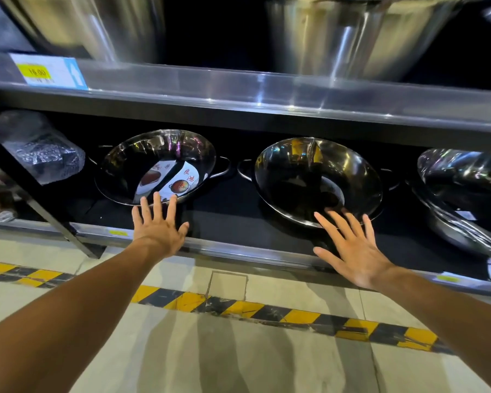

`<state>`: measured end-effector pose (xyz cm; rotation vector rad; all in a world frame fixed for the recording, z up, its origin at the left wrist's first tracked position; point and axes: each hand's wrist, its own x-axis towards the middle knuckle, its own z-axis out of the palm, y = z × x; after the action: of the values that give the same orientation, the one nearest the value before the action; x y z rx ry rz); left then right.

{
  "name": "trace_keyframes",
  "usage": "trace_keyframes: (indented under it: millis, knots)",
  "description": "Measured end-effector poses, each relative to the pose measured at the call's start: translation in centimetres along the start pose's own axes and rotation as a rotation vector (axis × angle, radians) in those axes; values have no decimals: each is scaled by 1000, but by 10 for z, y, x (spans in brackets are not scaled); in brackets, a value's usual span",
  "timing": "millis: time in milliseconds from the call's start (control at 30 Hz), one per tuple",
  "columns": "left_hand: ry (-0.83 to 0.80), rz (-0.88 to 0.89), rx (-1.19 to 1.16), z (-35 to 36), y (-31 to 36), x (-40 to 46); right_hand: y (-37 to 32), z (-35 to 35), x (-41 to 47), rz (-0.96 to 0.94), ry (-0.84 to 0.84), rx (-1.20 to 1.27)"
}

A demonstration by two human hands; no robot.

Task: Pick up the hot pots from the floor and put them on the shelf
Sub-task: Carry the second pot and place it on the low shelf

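Two shiny steel hot pots with side handles stand tilted on the low dark shelf [233,205]. The left hot pot [125,165] has a divider and a printed paper label inside. The right hot pot [295,165] is bare inside. My left hand [158,228] is spread open, palm down, just in front of the left pot's rim. My right hand [352,248] is spread open in front of the right pot, its fingertips near the lower rim. Neither hand holds anything.
A third steel pot [465,188] leans on the shelf at the far right. A plastic-wrapped bundle [37,148] lies at the shelf's left end behind a slanted black brace [48,219]. Large steel basins [352,35] fill the upper shelf. Yellow-black tape [238,307] crosses the floor.
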<state>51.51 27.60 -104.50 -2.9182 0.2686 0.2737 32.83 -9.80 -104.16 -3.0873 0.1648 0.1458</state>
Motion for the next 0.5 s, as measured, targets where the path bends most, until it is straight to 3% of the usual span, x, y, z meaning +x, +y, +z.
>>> trace_keyframes:
  millis: [100,233,333,500]
  knots:
    - [78,39,2,-4,15,-5,5,-5,-1,-27,-13,65]
    - [265,481,-143,-13,64,-19,26,-4,-9,42,50,65]
    - [276,763,-180,-21,115,-33,47,0,-15,162,29,36]
    - [181,680,-83,-18,144,-29,48,3,-17,210,-23,88]
